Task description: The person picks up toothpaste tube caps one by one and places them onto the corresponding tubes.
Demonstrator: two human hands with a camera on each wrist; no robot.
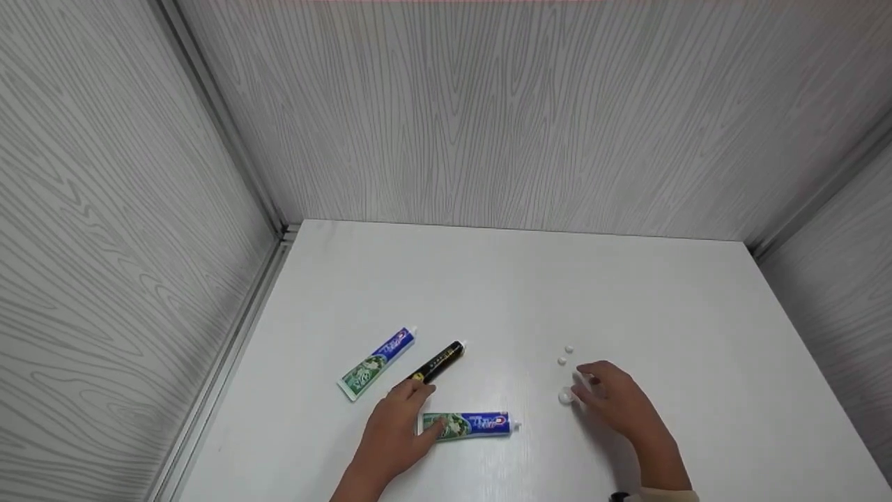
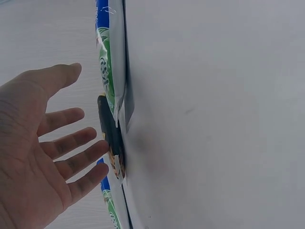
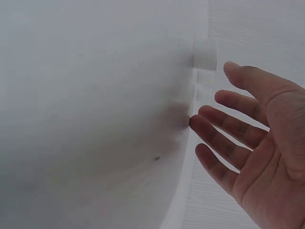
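My left hand point(image 1: 394, 432) reaches over the lower end of a black tube point(image 1: 439, 361) and the left end of a green-and-blue toothpaste tube point(image 1: 481, 424). In the left wrist view its fingers are spread and fairly straight, beside the black tube point(image 2: 108, 119); whether they touch it I cannot tell. My right hand point(image 1: 620, 404) is beside a larger white cap point(image 1: 565, 396), thumb close to it. The right wrist view shows these fingers extended, with nothing held, and the cap point(image 3: 205, 53) just past the thumb tip.
A second green-and-blue toothpaste tube point(image 1: 376, 364) lies slanted, left of the black one. Two small white caps point(image 1: 562, 361) sit behind the larger cap. The white table point(image 1: 516, 279) is bounded by wood-grain panels point(image 1: 474, 118) at the back and both sides.
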